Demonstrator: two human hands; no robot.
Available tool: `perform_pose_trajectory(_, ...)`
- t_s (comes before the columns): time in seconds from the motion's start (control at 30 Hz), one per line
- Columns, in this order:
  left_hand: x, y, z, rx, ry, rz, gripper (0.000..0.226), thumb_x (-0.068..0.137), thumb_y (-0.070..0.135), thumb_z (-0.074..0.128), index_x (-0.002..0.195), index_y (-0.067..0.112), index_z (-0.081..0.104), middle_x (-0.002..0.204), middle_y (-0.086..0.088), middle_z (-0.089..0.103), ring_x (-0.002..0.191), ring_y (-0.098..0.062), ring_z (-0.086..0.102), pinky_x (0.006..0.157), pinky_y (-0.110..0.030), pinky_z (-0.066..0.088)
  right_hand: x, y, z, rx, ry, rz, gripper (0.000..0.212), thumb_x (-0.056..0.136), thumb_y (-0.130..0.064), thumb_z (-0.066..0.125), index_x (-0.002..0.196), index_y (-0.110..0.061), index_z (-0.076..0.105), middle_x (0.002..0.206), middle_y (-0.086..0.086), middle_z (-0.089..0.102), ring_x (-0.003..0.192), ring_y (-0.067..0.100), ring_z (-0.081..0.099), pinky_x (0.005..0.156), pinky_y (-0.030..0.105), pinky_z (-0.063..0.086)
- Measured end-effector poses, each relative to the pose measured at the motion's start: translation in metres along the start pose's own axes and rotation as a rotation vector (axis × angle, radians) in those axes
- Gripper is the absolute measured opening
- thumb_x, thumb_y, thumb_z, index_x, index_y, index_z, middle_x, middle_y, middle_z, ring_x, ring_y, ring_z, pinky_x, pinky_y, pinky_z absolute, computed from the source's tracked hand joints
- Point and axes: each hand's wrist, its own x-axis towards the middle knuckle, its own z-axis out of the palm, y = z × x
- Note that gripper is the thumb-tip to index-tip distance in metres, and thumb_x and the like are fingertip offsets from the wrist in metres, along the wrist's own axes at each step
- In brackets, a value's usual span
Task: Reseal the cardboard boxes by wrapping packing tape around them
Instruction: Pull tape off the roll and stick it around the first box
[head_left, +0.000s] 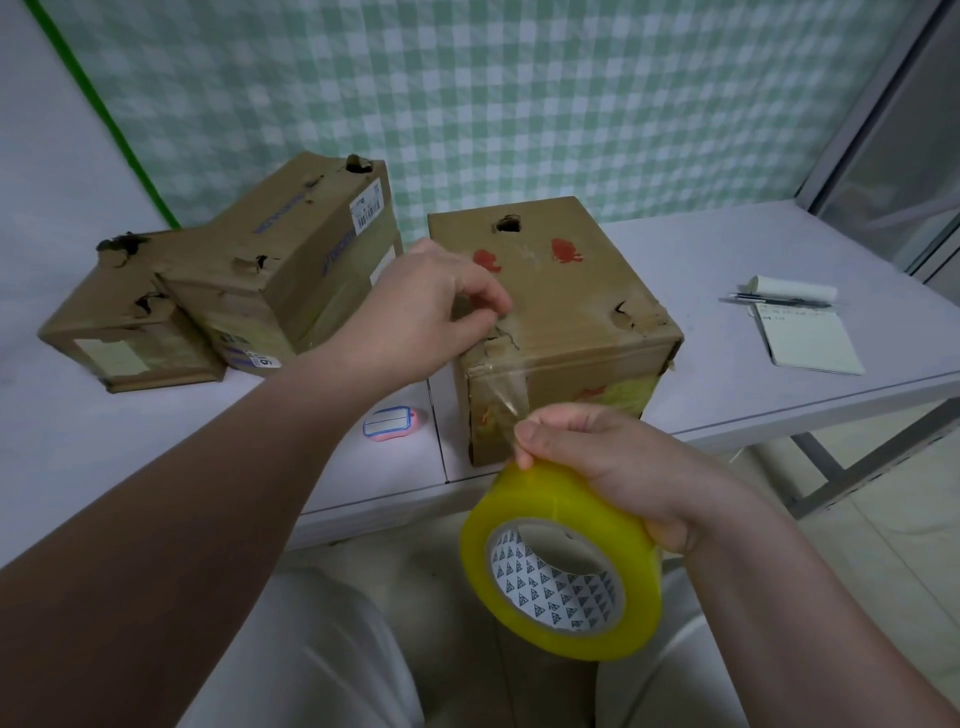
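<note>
Gripped nearest, just below the front face of the square cardboard box (566, 291): yellow packing tape roll (524, 499), light, stiff on its card core, slick-sided, so best taken across the rim; clear strip (501, 389) thin, sticky, prone to twisting. At the box's near left top corner, left hand (431, 301) reaching in palm down, fingertips (491, 306) curled together, apparently pinching the strip's stuck end onto torn, soft cardboard. Right of the strip, right hand (597, 457) arched over the roll, thumb and fingers clamped on it; box probably light, standing at the table's (727, 260) front edge, so steady from above while pulling.
</note>
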Motion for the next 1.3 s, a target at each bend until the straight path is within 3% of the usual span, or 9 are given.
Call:
perform_pose_trajectory(0.2,0.001,-0.009,0.003,0.118,0.016,-0.025,0.019,0.083,0.028,0.068,0.101,0.024,0.066,0.098,0.007,0.038,0.099,-0.012,0.034,0.084,-0.025,0.031,0.005,0.002,-0.001,0.03,-0.021,0.029,0.028,0.095,-0.032,0.055,0.07,-0.023,0.063,0.064,0.001,0.057,0.059,0.015,0.054,0.058,0.027,0.047)
perform_pose_trajectory(0.33,-0.003,0.0,0.005,0.292,0.159,0.059,0.012,0.084,0.01,0.064,0.092,0.015,0.072,0.091,-0.001,0.057,0.092,-0.026,0.049,0.075,-0.042,0.047,0.007,0.002,0.001,0.05,-0.01,0.024,0.028,0.095,-0.03,0.055,0.07,-0.021,0.062,0.061,0.0,0.055,0.056,0.014,0.052,0.056,0.025,0.045)
perform_pose_trajectory(0.43,-0.015,0.01,0.007,0.295,0.334,0.214,0.012,0.081,0.003,0.064,0.089,0.007,0.073,0.088,-0.008,0.067,0.083,-0.03,0.059,0.072,-0.037,0.048,0.01,0.003,0.003,0.057,0.001,0.013,0.027,0.095,-0.029,0.055,0.071,-0.019,0.061,0.061,0.0,0.054,0.054,0.013,0.051,0.054,0.024,0.044)
perform_pose_trajectory(0.5,-0.024,0.008,0.011,0.27,0.199,0.323,0.017,0.087,0.013,0.059,0.094,0.005,0.072,0.094,-0.008,0.071,0.09,-0.028,0.065,0.084,-0.04,0.048,0.011,0.003,0.003,0.062,-0.002,0.01,0.026,0.095,-0.029,0.055,0.072,-0.019,0.061,0.06,0.0,0.054,0.053,0.012,0.05,0.053,0.023,0.044)
perform_pose_trajectory(0.63,-0.036,-0.003,0.02,0.251,-0.138,0.185,0.05,0.093,0.036,0.034,0.129,0.009,0.057,0.134,-0.009,0.056,0.128,-0.025,0.049,0.108,-0.049,0.03,0.012,0.004,0.002,0.067,-0.007,0.001,0.027,0.096,-0.026,0.055,0.072,-0.017,0.06,0.06,0.001,0.052,0.052,0.012,0.048,0.051,0.022,0.042)
perform_pose_trajectory(0.8,-0.038,-0.005,0.024,0.211,-0.149,0.101,0.063,0.093,0.045,0.02,0.144,0.011,0.037,0.15,-0.006,0.035,0.141,-0.017,0.028,0.112,-0.025,0.018,0.013,0.004,0.001,0.07,-0.011,-0.002,0.026,0.096,-0.026,0.054,0.072,-0.016,0.059,0.059,0.001,0.051,0.051,0.012,0.048,0.049,0.022,0.042)
perform_pose_trajectory(1.07,-0.031,-0.001,0.028,0.266,-0.175,0.002,0.067,0.094,0.049,0.014,0.15,0.013,0.021,0.157,-0.004,0.019,0.145,-0.015,0.014,0.115,-0.029,0.018,0.015,0.004,0.001,0.047,0.002,0.016,0.024,0.096,-0.027,0.055,0.075,-0.017,0.059,0.062,0.003,0.052,0.053,0.013,0.048,0.05,0.023,0.042)
perform_pose_trajectory(1.2,-0.031,-0.002,0.029,0.273,-0.163,0.014,0.072,0.092,0.055,0.012,0.149,0.012,0.025,0.156,-0.005,0.023,0.144,-0.017,0.018,0.112,-0.026,0.015,0.016,0.011,0.003,0.036,0.009,0.024,0.01,0.093,-0.026,0.06,0.097,-0.018,0.066,0.081,0.001,0.064,0.07,0.013,0.059,0.066,0.026,0.05)
perform_pose_trajectory(1.3,-0.031,0.0,0.029,0.283,-0.158,0.017,0.069,0.094,0.051,0.016,0.148,0.01,0.027,0.155,-0.008,0.025,0.144,-0.019,0.02,0.111,-0.025,0.015,0.015,0.014,0.002,0.027,0.018,0.036,0.031,0.091,-0.026,0.062,0.121,-0.031,0.062,0.109,0.0,0.07,0.091,0.011,0.066,0.081,0.024,0.054)
